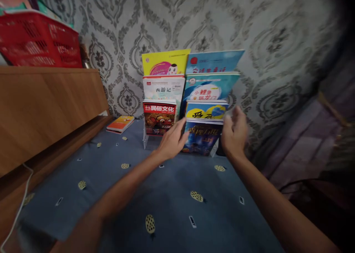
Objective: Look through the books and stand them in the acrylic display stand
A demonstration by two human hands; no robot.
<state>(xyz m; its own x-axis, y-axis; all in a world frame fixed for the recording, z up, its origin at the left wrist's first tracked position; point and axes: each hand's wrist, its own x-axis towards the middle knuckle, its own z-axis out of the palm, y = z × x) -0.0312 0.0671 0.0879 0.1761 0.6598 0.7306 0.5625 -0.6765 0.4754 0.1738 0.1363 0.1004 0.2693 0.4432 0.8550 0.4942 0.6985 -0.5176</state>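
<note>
Children's books stand in two stepped columns on a clear rack [145,139]. At the front of the right column is a dark blue book [203,138]. Behind it rise a blue-and-yellow book [205,111], a teal book [231,82] and a taller blue book [216,61]. The left column has a red book [160,118], a white book [163,87] and a yellow book [155,61]. My left hand [172,140], fingers stretched out, is at the dark blue book's left edge. My right hand [235,133], slightly blurred with fingers apart, is beside the right column; contact is unclear.
An orange book [120,123] lies flat on the blue patterned cloth [172,197], left of the rack. At left, a red basket [41,38] sits on a wooden cabinet [50,112], with a white cable [26,190] below. Patterned wallpaper backs everything; a curtain [313,134] hangs at right.
</note>
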